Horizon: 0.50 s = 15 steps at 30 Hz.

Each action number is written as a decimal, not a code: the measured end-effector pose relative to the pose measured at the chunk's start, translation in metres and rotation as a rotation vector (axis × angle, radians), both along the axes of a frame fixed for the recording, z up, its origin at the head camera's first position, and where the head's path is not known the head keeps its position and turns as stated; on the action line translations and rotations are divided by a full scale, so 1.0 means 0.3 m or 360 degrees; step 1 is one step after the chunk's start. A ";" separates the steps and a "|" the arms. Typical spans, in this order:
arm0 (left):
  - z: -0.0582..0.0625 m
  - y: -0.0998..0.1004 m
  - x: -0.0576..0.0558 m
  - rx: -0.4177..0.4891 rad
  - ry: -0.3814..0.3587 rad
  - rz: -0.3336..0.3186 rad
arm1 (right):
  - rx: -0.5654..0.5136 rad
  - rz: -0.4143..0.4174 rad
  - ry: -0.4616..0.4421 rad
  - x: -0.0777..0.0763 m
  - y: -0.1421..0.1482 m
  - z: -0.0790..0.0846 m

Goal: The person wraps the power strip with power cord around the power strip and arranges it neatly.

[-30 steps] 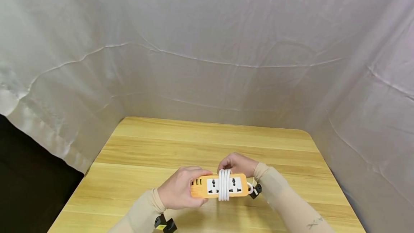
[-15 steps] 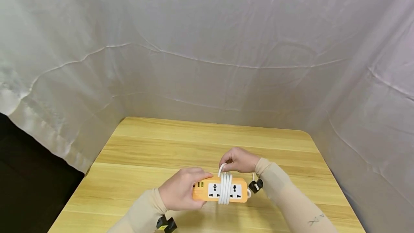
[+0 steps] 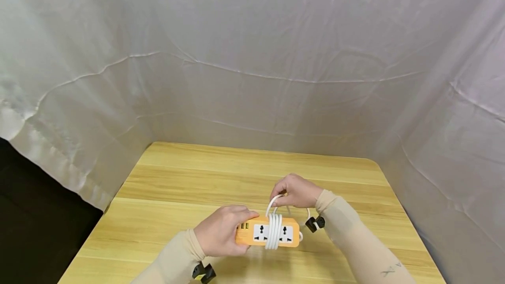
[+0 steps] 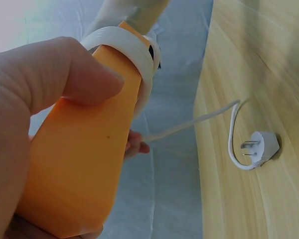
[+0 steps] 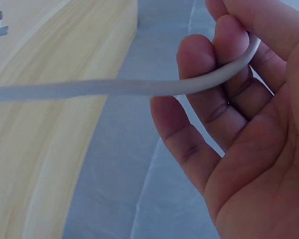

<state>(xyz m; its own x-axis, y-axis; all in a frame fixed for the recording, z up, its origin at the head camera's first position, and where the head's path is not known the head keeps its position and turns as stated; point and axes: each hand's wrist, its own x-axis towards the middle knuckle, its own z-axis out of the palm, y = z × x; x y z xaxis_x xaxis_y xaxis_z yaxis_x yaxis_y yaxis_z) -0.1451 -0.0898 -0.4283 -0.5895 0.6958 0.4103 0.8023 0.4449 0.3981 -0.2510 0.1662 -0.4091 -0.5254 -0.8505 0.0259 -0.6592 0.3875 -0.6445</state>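
An orange power strip [image 3: 246,233] with white socket panels is held above the table, several turns of its white cord [image 3: 273,231] wound round its middle. My left hand [image 3: 222,231] grips the strip's left end, thumb on the upper long edge in the left wrist view. Beyond the strip's far side, my right hand [image 3: 296,191] pinches a loop of the cord between thumb and fingers. In the right wrist view the cord [image 5: 139,87] runs across the curled fingers [image 5: 197,55]. The cord's white plug [image 4: 261,148] lies on the table with its metal prongs showing.
The wooden table [image 3: 189,179] is enclosed by grey cloth [image 3: 268,100] at the back and sides. A black area [image 3: 35,214] shows past the cloth at the left. Small black cameras [image 3: 315,223] are strapped to both wrists.
My right hand has moved up and away from the strip, drawing a white cord loop out from the wound turns. The left hand keeps its grip with little movement.
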 end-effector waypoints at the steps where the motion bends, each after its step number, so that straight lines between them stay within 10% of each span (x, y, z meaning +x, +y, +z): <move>1: -0.001 0.000 -0.001 -0.0009 -0.0009 0.0002 | 0.0000 0.0001 0.0010 0.002 0.000 0.004; 15: -0.018 0.000 -0.015 -0.0077 -0.0137 0.0031 | 0.0004 0.0006 0.0147 0.032 -0.009 0.050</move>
